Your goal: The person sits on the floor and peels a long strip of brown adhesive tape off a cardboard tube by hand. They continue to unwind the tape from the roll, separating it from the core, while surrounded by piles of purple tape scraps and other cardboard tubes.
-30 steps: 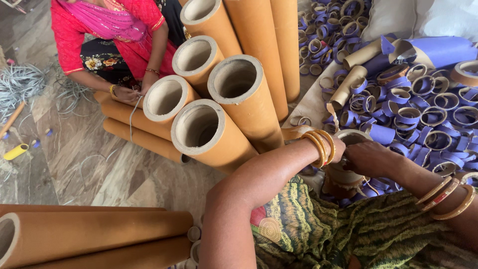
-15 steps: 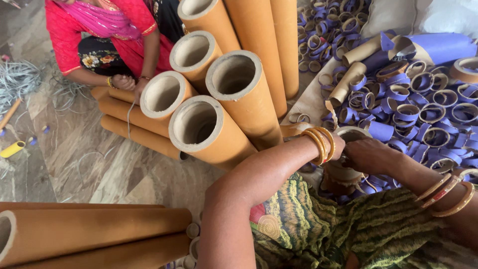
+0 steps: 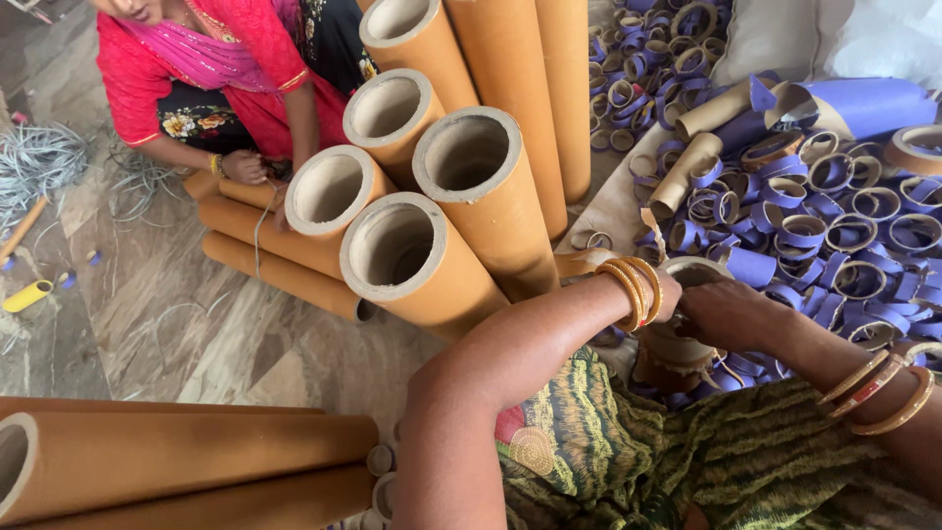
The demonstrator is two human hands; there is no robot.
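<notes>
Both hands are bunched together over one short cardboard tube piece [image 3: 677,344] sitting in the lap, just past the green patterned cloth [image 3: 687,461]. The right hand [image 3: 731,312] lies across the top of it with fingers curled, so that grip looks closed on the piece. The left hand [image 3: 669,294] comes in from the other side and is mostly hidden behind its gold bangles [image 3: 636,291], so I honestly can't tell if its grip is wide or narrow, only that it's right up against the same piece. The right wrist has its own bangles [image 3: 878,385] too.

Just beyond the hands there's a big scatter of purple-wrapped cardboard rings [image 3: 834,226] spread over a pale sheet [image 3: 613,201], with a couple of half-wrapped longer tubes [image 3: 687,175] lying among them. To the left of that, a stack of long tan cardboard tubes [image 3: 432,255] points its open ends toward the camera, and two more tubes [image 3: 186,461] lie on the floor at the lower left. Another person in a red top [image 3: 196,69] sits behind the stack, a hand [image 3: 243,167] near the tubes. A yellow tool [image 3: 26,295] and loose wire [image 3: 44,162] sit on the stone floor [image 3: 167,314].
</notes>
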